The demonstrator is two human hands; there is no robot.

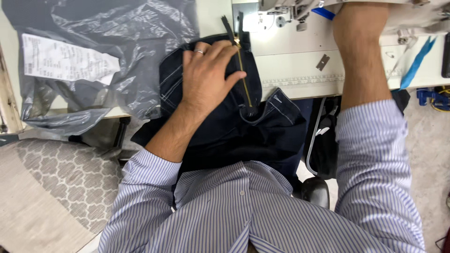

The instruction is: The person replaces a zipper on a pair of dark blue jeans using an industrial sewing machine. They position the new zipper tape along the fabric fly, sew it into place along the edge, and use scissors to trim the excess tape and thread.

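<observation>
Flatly pressing, left hand (206, 77) splayed open on soft, heavy dark denim (225, 126) beside brass zipper (243, 77); right hand hidden, grip untellable.

White worktable (300, 65) — patterned grey mat (56, 182)

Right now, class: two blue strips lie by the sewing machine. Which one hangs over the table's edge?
The long light-blue strip at far right: it slants down past the table edge. The short darker blue one stays up under the machine head.
</observation>
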